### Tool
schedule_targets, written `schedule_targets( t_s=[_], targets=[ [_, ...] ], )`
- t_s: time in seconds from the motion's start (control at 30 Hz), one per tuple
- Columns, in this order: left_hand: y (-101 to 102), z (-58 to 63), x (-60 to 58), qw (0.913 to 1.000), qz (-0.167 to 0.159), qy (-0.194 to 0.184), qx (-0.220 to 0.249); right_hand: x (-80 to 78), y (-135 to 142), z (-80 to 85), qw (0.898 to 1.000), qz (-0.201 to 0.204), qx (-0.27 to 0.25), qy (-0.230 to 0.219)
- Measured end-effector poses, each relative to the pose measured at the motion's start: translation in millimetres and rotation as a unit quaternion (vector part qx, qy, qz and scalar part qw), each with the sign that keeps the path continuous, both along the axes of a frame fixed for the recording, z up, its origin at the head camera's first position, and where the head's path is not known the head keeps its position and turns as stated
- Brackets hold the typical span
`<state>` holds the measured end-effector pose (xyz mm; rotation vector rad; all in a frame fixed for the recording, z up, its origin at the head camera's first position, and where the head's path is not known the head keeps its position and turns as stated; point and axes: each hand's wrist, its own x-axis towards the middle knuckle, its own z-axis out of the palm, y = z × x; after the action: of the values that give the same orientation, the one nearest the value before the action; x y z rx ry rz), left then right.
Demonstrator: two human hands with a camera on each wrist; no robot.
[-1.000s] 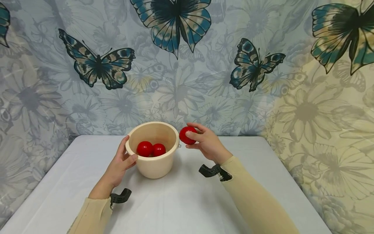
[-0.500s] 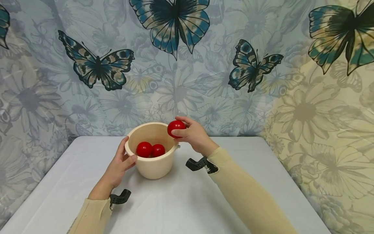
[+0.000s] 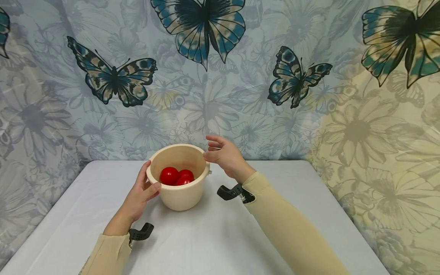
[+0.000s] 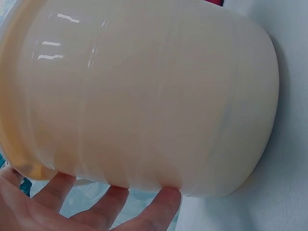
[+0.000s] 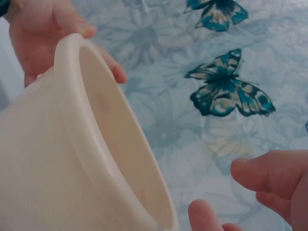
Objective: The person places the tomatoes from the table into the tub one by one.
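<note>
A cream plastic bucket [image 3: 182,198] stands on the table, its mouth tipped slightly toward me. Three shiny red balls [image 3: 169,176] lie together inside, partly hidden by the front rim. My left hand [image 3: 138,198] grips the bucket's left side, thumb at the rim; in the left wrist view its fingers [image 4: 161,207] press against the outer wall. Just right of the rim, my right hand [image 3: 228,158] is raised with nothing in it. The right wrist view shows its thumb and fingers spread apart beside the bucket [image 5: 72,144].
A white cloth covers the table [image 3: 268,214]. Behind it hangs a backdrop [image 3: 220,107] printed with butterflies and flowers, reaching round both sides. A small knob [image 3: 210,172] sticks out from the bucket's right side.
My right hand has carried a red ball leftward to the bucket's rim and let it go; the ball now lies inside with the other two. My left hand has stayed on the bucket.
</note>
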<state>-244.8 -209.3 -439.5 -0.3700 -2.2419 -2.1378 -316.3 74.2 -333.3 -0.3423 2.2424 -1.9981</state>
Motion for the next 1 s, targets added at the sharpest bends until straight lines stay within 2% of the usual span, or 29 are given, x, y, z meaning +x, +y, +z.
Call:
schedule_targets(
  t_s=[0.1,0.23,0.43,0.63,0.83,1.0],
  targets=[
    [0,-1.1,-0.9,1.0,-0.001,-0.001,0.002,-0.4,1,-1.4,1.0,-0.003,-0.016,-0.011],
    [1,-1.6,-0.8,1.0,-0.002,-0.006,0.005,3.8,10,-5.9,0.997,-0.002,-0.068,-0.032],
    [1,-0.8,-0.2,1.0,0.0,-0.006,-0.003,28.8,44,-26.5,0.99,-0.002,-0.138,-0.041],
    [-1,-1.4,-1.9,1.0,0.002,0.001,-0.002,46.8,86,-60.1,0.988,-0.027,-0.14,-0.051],
    [-1,-2.2,-2.0,1.0,0.001,0.0,0.0,53.1,128,-96.3,0.988,-0.078,-0.104,-0.077],
    [0,-3.5,-2.2,1.0,0.0,0.001,0.005,55.0,156,-123.3,0.984,-0.107,-0.087,-0.114]
  ],
)
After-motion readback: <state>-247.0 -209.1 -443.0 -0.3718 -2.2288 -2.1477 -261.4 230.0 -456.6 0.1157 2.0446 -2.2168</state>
